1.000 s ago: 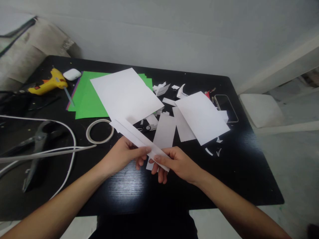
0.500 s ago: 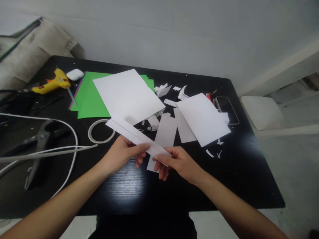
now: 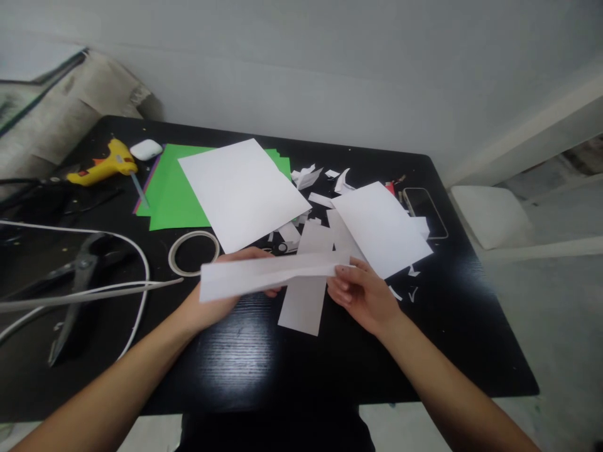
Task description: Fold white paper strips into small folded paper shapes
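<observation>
A folded white paper strip (image 3: 249, 276) is held up nearly level above the table. My right hand (image 3: 367, 295) pinches its right end between thumb and fingers. Behind the strip's left half is my left hand (image 3: 217, 309), with its thumb and most of its fingers hidden by the paper; whether it grips the strip cannot be seen. Below the strip, a flat white paper piece (image 3: 304, 307) lies on the black table. A large white sheet (image 3: 247, 194) rests on green sheets (image 3: 179, 204), and another white sheet (image 3: 384, 229) lies to the right.
On the left are a yellow glue gun (image 3: 106, 164), a white case (image 3: 146, 149), a tape roll (image 3: 172, 256), large black-handled shears (image 3: 80, 276) and white cable (image 3: 141, 295). Scissors (image 3: 285, 247) lie among paper scraps (image 3: 308, 177). A phone (image 3: 426, 210) is at the right edge.
The strip has turned from a slant to nearly level, its left end coming down and nearer. My left hand, its thumb on the strip before, is now behind it. My right hand has shifted right.
</observation>
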### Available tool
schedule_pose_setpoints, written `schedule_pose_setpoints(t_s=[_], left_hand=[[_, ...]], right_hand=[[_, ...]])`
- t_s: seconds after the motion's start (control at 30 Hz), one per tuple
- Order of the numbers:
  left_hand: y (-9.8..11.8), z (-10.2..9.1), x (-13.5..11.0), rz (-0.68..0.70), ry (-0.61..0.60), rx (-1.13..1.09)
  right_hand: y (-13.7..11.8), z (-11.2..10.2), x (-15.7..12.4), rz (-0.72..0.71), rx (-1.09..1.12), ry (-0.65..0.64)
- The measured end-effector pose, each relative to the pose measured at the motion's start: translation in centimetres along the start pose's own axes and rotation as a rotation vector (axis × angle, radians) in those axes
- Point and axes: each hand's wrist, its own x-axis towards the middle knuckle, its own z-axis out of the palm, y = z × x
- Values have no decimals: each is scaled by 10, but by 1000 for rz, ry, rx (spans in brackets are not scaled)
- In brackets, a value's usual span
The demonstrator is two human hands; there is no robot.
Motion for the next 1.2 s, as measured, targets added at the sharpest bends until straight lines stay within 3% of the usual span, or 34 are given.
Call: schedule_pose_setpoints(t_s=[0.03, 0.17, 0.23, 0.3, 0.47, 0.63, 0.83, 1.2], left_hand=[[1, -2, 1, -10, 17, -22], [4, 1, -2, -119, -251, -152], [3, 10, -5, -143, -397, -105], [0, 19, -7, -153, -435, -7], [-9, 30, -8, -188, -368, -31], [-12, 29, -8, -178, -377, -168], [-8, 31, -7, -173, -309, -125], [-6, 29, -7, -155, -344, 31]], right_hand=[[0, -1, 0, 22, -23, -44], [6, -3, -3, 143, -261, -294], [9, -2, -4, 207, -360, -383], [13, 2, -5, 234, -399, -408], [20, 10, -5, 168, -384, -291], [21, 15, -6, 84, -293, -182], [23, 16, -7, 0, -233, -135], [28, 23, -10, -141, -314, 6]])
